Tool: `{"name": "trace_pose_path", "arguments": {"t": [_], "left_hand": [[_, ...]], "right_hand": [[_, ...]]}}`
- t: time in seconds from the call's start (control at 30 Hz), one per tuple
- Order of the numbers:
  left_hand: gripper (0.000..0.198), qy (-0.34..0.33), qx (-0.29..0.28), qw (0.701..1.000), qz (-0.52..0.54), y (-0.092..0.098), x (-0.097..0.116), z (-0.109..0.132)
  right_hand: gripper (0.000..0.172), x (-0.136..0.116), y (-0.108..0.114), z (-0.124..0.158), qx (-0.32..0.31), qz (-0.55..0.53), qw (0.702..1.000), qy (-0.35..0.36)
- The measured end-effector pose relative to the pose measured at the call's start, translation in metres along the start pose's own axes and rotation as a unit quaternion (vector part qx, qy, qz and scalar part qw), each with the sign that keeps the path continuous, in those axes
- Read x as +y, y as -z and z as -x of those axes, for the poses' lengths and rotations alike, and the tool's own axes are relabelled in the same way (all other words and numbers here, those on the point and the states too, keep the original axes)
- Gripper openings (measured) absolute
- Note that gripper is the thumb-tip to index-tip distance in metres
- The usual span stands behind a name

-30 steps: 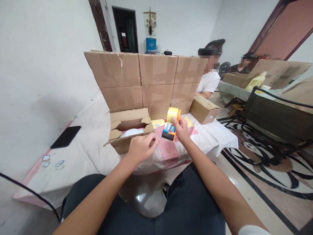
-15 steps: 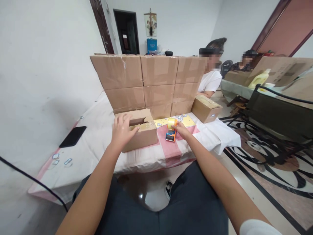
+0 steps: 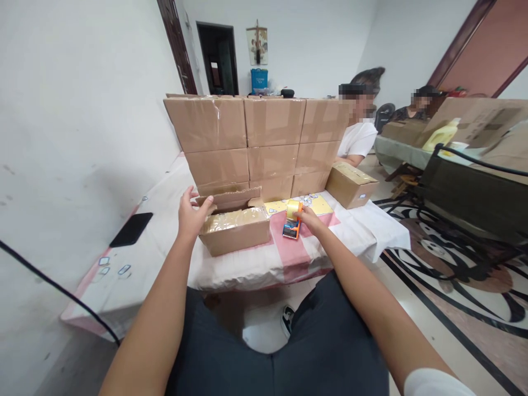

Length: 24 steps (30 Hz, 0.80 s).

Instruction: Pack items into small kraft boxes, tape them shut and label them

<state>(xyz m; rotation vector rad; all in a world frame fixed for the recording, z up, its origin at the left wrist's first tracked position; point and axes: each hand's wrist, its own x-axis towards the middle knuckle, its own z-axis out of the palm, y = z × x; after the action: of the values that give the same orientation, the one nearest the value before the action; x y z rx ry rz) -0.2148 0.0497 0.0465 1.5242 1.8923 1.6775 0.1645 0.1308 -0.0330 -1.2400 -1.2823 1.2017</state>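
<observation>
A cardboard box (image 3: 235,236) stands on the cloth-covered table in front of me, its top flaps raised. Clear plastic-looking wrap (image 3: 235,220) shows inside it. At the box's left end is my left hand (image 3: 193,215), fingers spread, the thumb against a flap at that corner. Whether the thumb presses on the flap, I cannot tell. My right hand (image 3: 307,216) is closed around an orange and blue tape dispenser (image 3: 292,228) fitted with a yellowish tape roll (image 3: 293,209). The dispenser is just right of the box, over the pink part of the cloth.
Stacked taped cartons (image 3: 272,124) form a wall behind the box. Another closed carton (image 3: 350,185) sits at the table's right end. A dark flat tablet-like object (image 3: 132,229) lies on the left. A co-worker in a white sleeve (image 3: 358,140) is behind the stack; a chair (image 3: 474,203) stands right.
My left hand has moved from over the box to its left end. The box's flaps have opened upward, baring the wrapped contents. My right hand keeps the tape dispenser in nearly the same place.
</observation>
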Motion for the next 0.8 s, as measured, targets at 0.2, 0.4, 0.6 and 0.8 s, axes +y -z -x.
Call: {"name": "trace_pose_path", "arguments": {"t": [0.2, 0.4, 0.6, 0.8], "left_hand": [[0.034, -0.094, -0.122, 0.95, -0.271, 0.008, 0.015, 0.009], [0.028, -0.165, -0.156, 0.918, -0.325, 0.002, 0.03, 0.023], [0.04, -0.195, -0.243, 0.902, -0.3, -0.002, 0.026, 0.019], [0.052, -0.197, -0.251, 0.886, -0.337, -0.006, 0.028, 0.022]], "right_hand": [[0.028, -0.002, 0.0, 0.001, -0.007, 0.002, 1.0, 0.005], [0.026, -0.006, -0.003, 0.003, 0.002, 0.005, 1.0, 0.01], [0.027, -0.005, -0.005, 0.005, 0.012, 0.009, 1.0, 0.01], [0.027, -0.006, -0.005, 0.007, 0.013, 0.005, 1.0, 0.004]]}}
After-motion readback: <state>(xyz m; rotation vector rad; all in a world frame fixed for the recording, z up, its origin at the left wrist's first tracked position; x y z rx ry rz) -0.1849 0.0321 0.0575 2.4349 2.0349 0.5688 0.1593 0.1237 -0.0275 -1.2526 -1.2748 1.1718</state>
